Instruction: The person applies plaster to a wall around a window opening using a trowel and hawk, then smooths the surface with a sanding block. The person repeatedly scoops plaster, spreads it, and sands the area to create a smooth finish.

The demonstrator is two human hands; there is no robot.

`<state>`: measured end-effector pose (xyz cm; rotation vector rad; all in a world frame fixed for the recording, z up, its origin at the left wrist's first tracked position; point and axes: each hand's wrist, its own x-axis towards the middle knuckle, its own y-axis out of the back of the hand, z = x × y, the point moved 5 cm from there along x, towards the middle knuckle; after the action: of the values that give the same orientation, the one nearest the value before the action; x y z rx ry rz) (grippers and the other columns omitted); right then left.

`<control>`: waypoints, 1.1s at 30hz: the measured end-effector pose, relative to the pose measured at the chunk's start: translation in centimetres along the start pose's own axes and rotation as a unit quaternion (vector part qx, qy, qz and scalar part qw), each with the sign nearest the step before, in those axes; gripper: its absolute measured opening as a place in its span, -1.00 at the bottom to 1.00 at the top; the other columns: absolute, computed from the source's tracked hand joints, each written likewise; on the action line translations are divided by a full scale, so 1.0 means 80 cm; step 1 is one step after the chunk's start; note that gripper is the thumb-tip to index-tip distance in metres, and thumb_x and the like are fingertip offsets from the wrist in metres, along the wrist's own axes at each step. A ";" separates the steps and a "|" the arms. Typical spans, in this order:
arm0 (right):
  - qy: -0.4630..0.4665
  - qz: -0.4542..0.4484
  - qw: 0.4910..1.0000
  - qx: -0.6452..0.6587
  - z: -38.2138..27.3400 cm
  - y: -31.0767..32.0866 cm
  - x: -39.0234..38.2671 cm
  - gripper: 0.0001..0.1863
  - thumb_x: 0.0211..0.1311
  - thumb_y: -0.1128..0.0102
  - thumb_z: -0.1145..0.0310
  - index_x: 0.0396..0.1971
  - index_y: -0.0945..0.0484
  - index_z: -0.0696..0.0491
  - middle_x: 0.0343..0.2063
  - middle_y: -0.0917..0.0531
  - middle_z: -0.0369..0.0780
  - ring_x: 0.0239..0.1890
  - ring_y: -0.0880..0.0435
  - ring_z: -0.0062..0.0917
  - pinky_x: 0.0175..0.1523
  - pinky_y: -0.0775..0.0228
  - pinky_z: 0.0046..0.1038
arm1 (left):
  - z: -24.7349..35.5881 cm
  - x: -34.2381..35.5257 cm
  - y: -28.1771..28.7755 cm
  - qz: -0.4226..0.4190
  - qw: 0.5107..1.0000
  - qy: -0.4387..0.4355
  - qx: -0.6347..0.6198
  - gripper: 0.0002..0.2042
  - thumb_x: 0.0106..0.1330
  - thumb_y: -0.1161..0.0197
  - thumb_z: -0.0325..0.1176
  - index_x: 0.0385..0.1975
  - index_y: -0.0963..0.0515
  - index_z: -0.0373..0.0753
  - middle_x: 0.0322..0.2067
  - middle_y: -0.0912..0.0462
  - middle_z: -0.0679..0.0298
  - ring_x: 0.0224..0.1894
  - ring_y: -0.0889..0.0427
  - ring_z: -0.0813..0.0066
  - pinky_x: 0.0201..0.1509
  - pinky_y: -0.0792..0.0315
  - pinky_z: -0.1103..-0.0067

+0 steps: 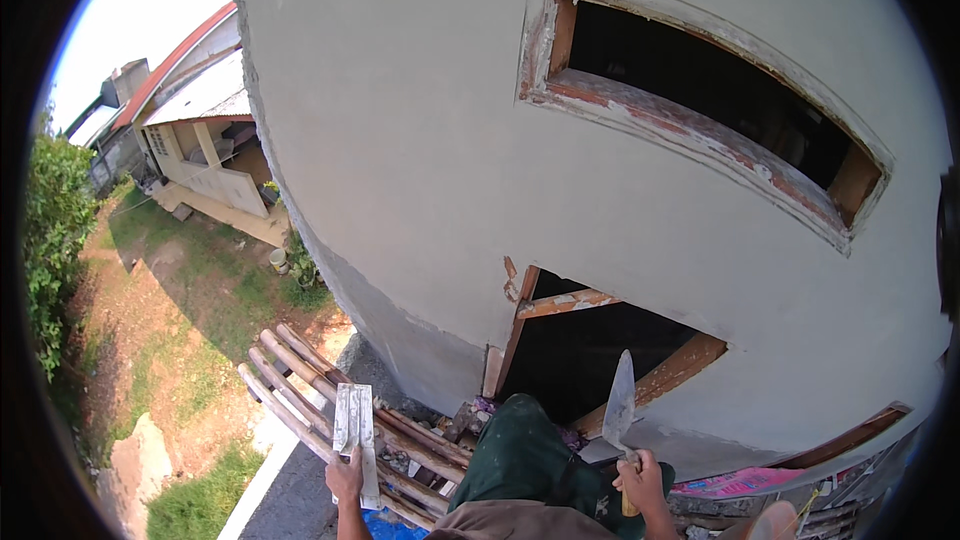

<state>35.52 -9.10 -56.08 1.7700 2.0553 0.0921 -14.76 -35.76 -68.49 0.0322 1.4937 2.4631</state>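
My left hand point(345, 475) is closed on a pale, plaster-smeared plastering float point(356, 420), held out above the bamboo poles. In my right hand point(645, 485) is a pointing trowel point(621, 402), gripped by its wooden handle, its grey blade tip turned up. Both tools are apart from the smooth grey plastered wall point(400, 130) in front of me. Behind the trowel lies a dark lower opening point(575, 350) with wooden framing.
A bamboo pole platform point(300, 390) extends left beside the wall. Higher on the wall is a long window opening point(700, 90) with a rough wooden frame. Pink sheeting point(735, 482) lies low at right. Grass, bare soil and a house point(215, 160) are off to the left, well below.
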 end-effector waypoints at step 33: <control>0.531 0.318 0.630 -0.470 -0.552 0.077 -0.002 -0.60 0.29 -0.19 0.36 0.11 -0.43 0.11 -0.39 -0.55 -0.10 -0.37 -0.59 -0.18 -0.23 -0.45 -0.24 | 0.749 -0.157 0.283 -0.253 0.452 -0.508 -0.688 -0.63 0.43 -0.18 -0.09 -0.16 -0.54 -0.37 -0.40 -0.57 0.31 -0.38 -0.52 0.62 -0.26 -0.45 0.61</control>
<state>25.52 1.64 -13.97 1.6013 1.1112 2.3878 1.76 3.46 -19.00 0.5131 -0.9840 1.6591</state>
